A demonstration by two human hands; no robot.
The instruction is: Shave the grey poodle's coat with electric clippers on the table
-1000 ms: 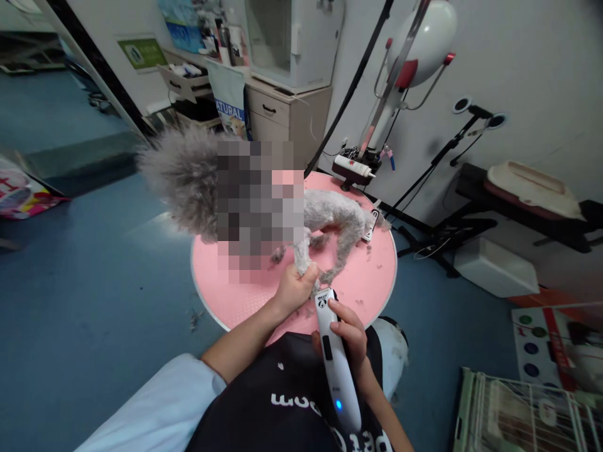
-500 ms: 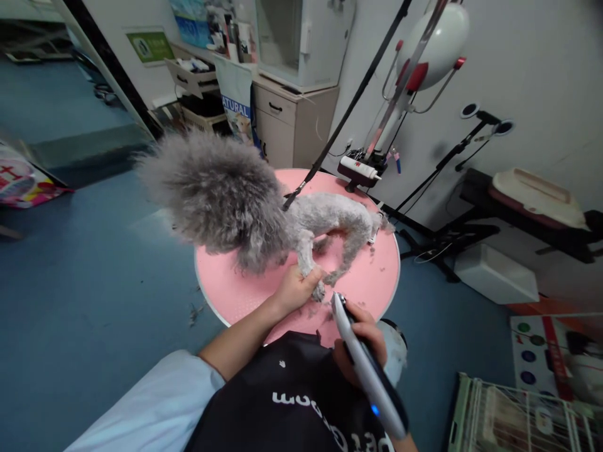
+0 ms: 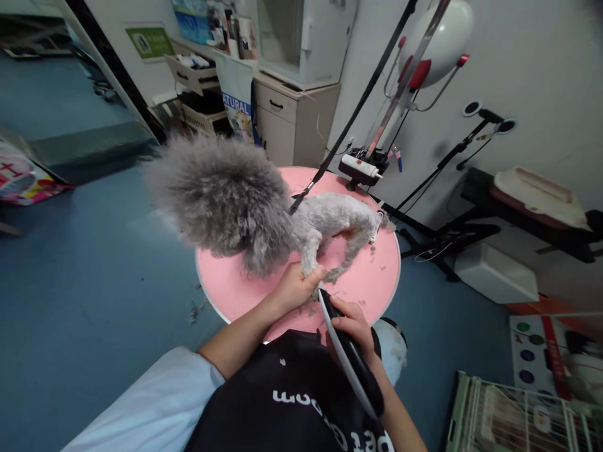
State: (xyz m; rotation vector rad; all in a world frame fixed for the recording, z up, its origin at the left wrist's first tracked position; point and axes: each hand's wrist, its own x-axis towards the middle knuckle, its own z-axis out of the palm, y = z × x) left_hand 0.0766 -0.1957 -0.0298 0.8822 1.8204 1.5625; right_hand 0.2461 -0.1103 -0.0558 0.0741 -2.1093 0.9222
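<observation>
A small grey dog [image 3: 264, 207] with a fluffy head and a clipped body stands on a round pink grooming table [image 3: 372, 276]. A black leash [image 3: 358, 107] runs up from its neck. My left hand [image 3: 296, 287] is closed round the dog's front paw at the near table edge. My right hand [image 3: 351, 326] grips a white and black electric clipper [image 3: 351, 358], its blade end touching the held paw just below my left fingers. Clipped fur lies scattered on the table.
A beige cabinet [image 3: 292, 119] stands behind the table, beside a white and red dryer on a stand [image 3: 433, 44]. A black stand with a tray [image 3: 532, 201] and a wire cage [image 3: 522, 414] are to the right. Blue floor [image 3: 94, 282] lies left.
The clipper has turned in my right hand from showing its white top to edge-on, and its tip has come back up against the paw. My left hand kept hold of the paw.
</observation>
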